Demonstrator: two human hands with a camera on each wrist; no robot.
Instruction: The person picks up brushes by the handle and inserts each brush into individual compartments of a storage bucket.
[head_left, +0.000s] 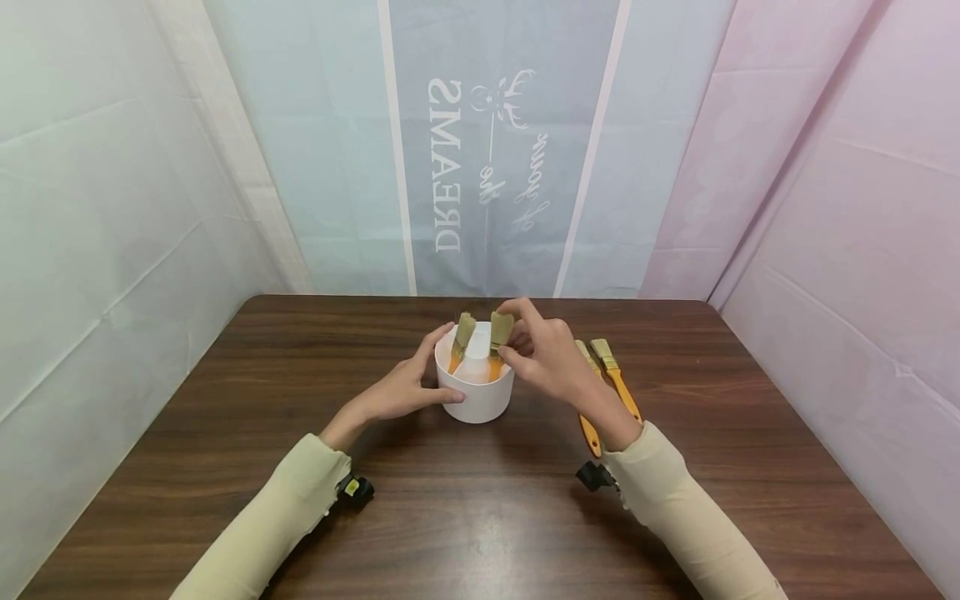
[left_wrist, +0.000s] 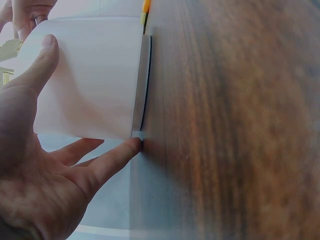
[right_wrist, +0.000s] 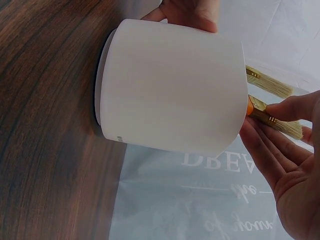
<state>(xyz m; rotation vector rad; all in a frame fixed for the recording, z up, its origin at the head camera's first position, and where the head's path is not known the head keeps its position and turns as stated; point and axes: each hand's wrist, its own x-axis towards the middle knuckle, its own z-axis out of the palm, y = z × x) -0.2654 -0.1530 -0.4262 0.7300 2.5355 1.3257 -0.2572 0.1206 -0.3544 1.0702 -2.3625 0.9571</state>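
A white round container (head_left: 480, 404) stands on the table, and two paintbrushes with orange handles are inside it, bristles up. My left hand (head_left: 401, 387) holds the container from the left, its thumb on the near wall and its fingers around the far side. With thumb and fingers, my right hand (head_left: 551, 354) pinches the right-hand paintbrush (right_wrist: 260, 111) near its metal band, over the rim. The other paintbrush (head_left: 462, 335) leans at the left inside the container. Its handle's lower end is hidden by the wall.
Two more paintbrushes lie on the brown wooden table (head_left: 480, 517) right of the container: one (head_left: 617, 379) in fuller view, the other (head_left: 590, 435) partly under my right wrist. A printed curtain (head_left: 487, 167) hangs behind the table, with pale cloth at both sides.
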